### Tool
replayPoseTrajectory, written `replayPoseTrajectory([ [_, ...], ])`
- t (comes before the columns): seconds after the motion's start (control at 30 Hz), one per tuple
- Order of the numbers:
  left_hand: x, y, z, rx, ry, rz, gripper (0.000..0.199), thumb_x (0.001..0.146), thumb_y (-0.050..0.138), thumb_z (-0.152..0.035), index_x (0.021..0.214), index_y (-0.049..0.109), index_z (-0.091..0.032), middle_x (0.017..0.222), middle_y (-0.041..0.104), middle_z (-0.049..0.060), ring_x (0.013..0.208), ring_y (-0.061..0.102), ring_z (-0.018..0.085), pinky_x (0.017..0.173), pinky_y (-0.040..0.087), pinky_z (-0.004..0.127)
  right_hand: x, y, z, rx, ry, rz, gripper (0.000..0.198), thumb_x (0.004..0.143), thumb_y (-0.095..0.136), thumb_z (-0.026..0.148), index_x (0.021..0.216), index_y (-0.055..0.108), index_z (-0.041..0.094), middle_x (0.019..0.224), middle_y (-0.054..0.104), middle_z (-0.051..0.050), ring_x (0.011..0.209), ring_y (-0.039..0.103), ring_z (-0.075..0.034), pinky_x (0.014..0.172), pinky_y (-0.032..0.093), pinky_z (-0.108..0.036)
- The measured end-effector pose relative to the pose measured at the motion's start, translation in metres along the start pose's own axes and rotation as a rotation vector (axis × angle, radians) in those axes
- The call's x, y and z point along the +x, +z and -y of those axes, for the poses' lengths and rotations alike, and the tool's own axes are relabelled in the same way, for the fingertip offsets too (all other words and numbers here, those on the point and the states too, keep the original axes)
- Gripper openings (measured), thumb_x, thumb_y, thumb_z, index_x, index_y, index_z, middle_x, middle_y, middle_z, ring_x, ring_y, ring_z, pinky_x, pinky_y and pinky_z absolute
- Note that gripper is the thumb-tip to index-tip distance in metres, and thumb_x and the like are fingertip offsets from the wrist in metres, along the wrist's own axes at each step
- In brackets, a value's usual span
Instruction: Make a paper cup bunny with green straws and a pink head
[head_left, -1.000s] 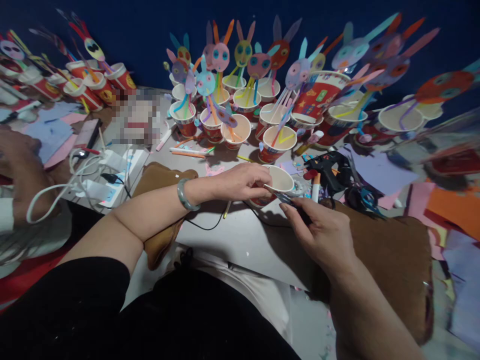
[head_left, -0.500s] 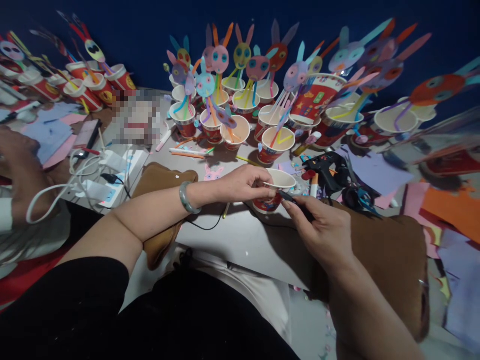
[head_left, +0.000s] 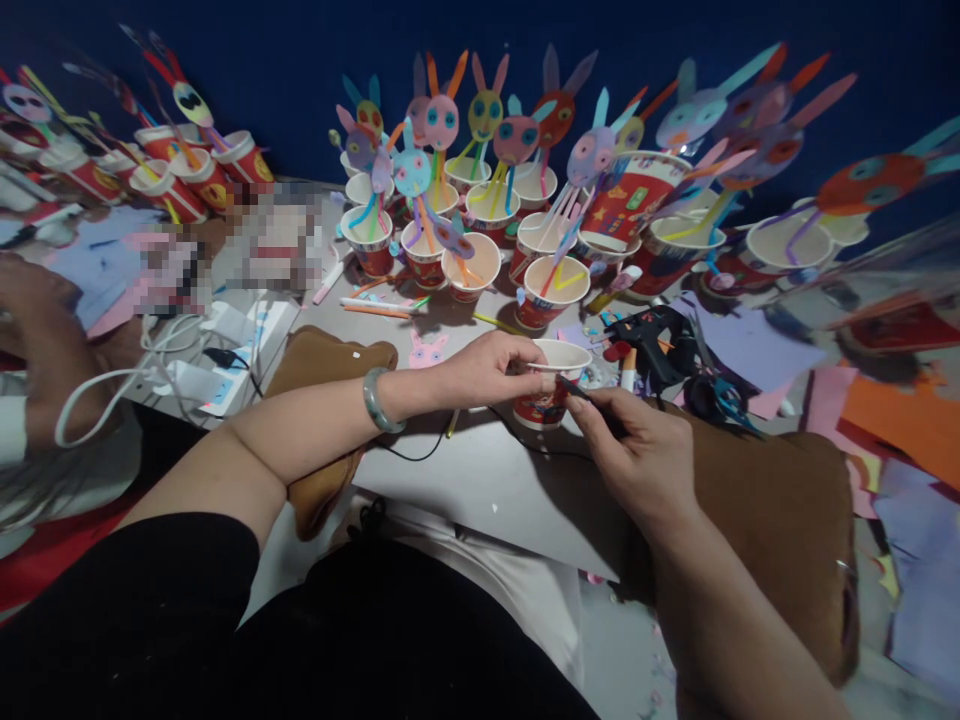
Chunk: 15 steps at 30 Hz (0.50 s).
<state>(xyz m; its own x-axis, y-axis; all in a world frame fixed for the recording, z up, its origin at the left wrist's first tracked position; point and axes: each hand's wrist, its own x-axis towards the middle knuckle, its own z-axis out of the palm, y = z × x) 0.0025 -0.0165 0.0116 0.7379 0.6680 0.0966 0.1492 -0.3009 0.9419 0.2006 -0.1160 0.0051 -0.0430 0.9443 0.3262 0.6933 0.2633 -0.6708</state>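
Note:
A red-and-white paper cup (head_left: 541, 412) stands on the table in front of me, its open rim facing up. My left hand (head_left: 506, 368), below a green bangle, grips the cup at its left side, the thumb lying across its front below the rim. From the right, my right hand (head_left: 637, 440) closes around a slim black tool (head_left: 583, 390), its tip close to the left thumb and the cup wall. The fingers cover most of this tool, so its exact kind is hidden. A pink paper rabbit head (head_left: 428, 350) lies behind my left forearm.
Several paper cups with paper rabbits (head_left: 471, 262) crowd the back. Brown cushions (head_left: 772, 510) lie on both sides. A black glue gun (head_left: 660, 335) and coloured paper (head_left: 900, 420) are at right; a power strip (head_left: 247, 350) and another person's arm (head_left: 37, 340) at left.
The cup has turned slightly more upright and shifted a little to the right. My right hand and the black tool have moved slightly left, closer to the cup.

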Motion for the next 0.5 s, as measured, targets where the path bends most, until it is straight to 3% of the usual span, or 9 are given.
replayPoseTrajectory([
  [0.23,-0.002,0.008,0.003,-0.006,0.032,-0.100,0.031,0.086,0.063,-0.040,0.070,0.064,-0.013,0.066,0.057,-0.001,0.066,0.049,0.010,0.064,0.037,0.023,0.000,0.003,0.001,0.065,0.076,0.004,0.021,0.092,0.064,0.038,0.080,0.068,0.020,0.057,0.056,0.004,0.049,0.045,-0.009,0.052,0.037,-0.024],
  [0.5,-0.004,0.018,0.008,-0.031,0.085,-0.201,0.034,0.088,0.063,-0.040,0.067,0.063,-0.014,0.066,0.054,-0.001,0.069,0.047,0.010,0.066,0.037,0.024,0.002,0.007,0.005,0.173,0.148,0.025,0.022,0.093,0.062,0.038,0.081,0.068,0.021,0.062,0.062,0.002,0.055,0.051,-0.012,0.056,0.041,-0.025],
])
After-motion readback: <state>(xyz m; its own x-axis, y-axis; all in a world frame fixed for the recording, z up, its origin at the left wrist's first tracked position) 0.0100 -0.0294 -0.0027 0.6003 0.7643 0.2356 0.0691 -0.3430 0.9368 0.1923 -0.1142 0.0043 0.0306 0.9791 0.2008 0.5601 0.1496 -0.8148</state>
